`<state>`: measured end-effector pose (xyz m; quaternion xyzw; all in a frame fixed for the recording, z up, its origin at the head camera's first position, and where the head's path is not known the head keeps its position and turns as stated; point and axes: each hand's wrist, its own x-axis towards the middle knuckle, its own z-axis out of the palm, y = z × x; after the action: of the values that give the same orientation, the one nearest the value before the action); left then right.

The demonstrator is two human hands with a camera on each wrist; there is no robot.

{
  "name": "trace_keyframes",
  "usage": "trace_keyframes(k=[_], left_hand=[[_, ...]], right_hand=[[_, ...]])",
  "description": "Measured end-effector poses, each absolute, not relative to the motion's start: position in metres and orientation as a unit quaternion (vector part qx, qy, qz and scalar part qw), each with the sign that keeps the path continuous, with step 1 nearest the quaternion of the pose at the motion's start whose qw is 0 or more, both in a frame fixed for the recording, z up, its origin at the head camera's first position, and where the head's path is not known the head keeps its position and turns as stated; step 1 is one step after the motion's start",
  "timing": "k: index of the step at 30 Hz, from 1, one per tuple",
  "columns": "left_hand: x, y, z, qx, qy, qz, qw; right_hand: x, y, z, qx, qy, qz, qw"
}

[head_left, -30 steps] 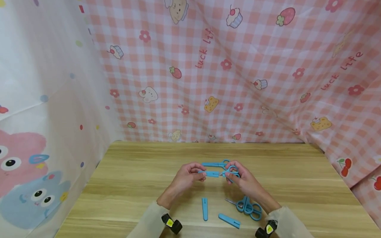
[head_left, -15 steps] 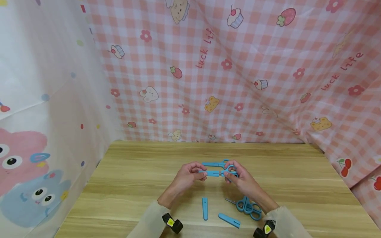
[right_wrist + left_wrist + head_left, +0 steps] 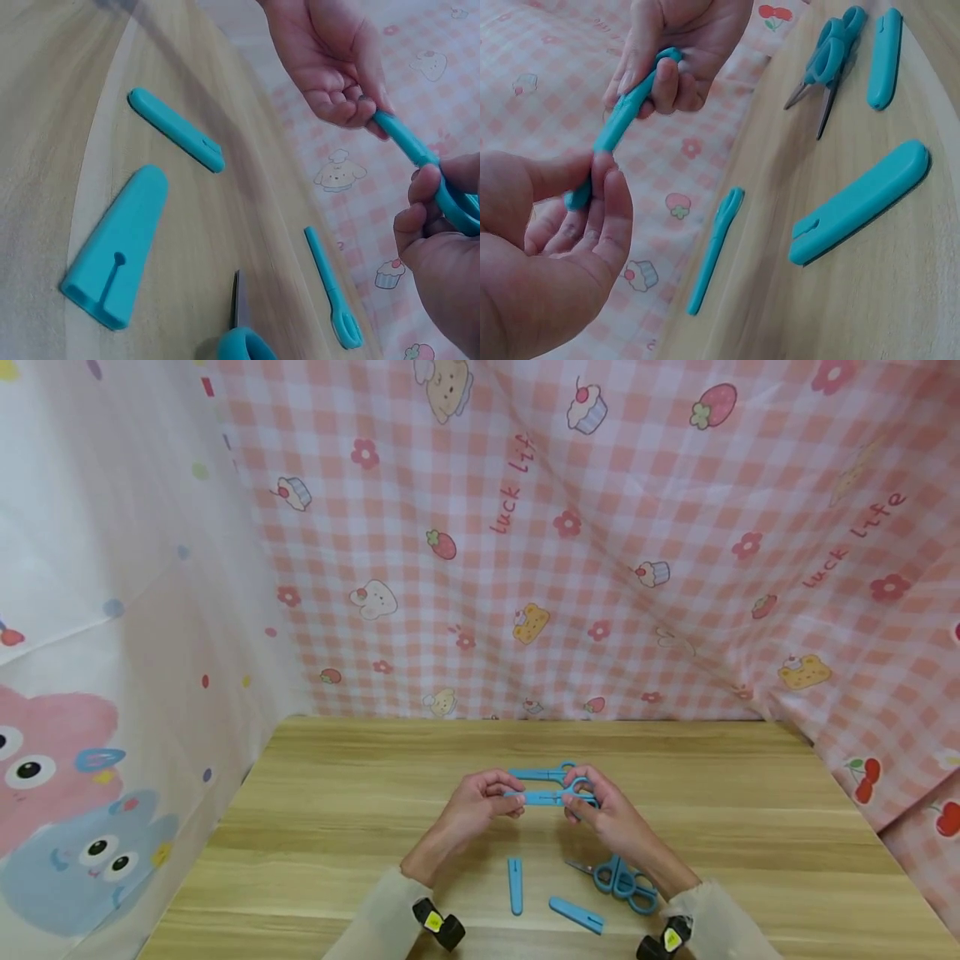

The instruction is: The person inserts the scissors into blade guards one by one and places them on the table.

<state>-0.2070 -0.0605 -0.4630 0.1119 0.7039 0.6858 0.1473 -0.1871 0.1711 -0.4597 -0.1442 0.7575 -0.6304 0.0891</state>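
1. At far left, a white curtain (image 3: 150, 527) printed with a pink and a blue cartoon figure hung beside the wooden surface (image 3: 352, 777).
2. Nearer the middle, a person's left hand (image 3: 471, 807), below it a pale sleeve (image 3: 382, 917), kept a pinching grip on the closed end of a blue cover (image 3: 542, 798).
3. A loose cover (image 3: 515, 887) lay on the surface in the foreground, its slotted end away from the person.
4. Held up between the hands, the pinched cover lined up with the blue scissors (image 3: 450, 206), its open end against their handles, the blades out of sight inside.
5. Just beyond, a covered pair of scissors (image 3: 534, 774) lay nearly parallel to the held ones.
6. A second loose cover (image 3: 576, 916) rested slantwise in the foreground, slotted end to the right.
7. The right hand (image 3: 612, 812) had its grip pinching the handles of the held scissors between thumb and fingers.
8. Near the right forearm, uncovered scissors (image 3: 622, 885) sat clustered, metal blades bare; whether one pair or two, I could not tell.
9. Pink-checked cloth (image 3: 862, 635) filled the right side.
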Motion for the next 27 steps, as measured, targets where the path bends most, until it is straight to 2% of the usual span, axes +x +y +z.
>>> trace_keyframes(k=[7, 27], left_hand=[[-0.2070, -0.0598, -0.4635, 0.102, 0.705, 0.689, 0.134], [-0.2112, -0.0568, -0.4698, 0.083, 0.720, 0.676, 0.134]], right_hand=[[-0.1869, 0.1690, -0.4615, -0.142, 0.760, -0.629, 0.079], [-0.1918, 0.1705, -0.4670, -0.111, 0.761, -0.631, 0.106]])
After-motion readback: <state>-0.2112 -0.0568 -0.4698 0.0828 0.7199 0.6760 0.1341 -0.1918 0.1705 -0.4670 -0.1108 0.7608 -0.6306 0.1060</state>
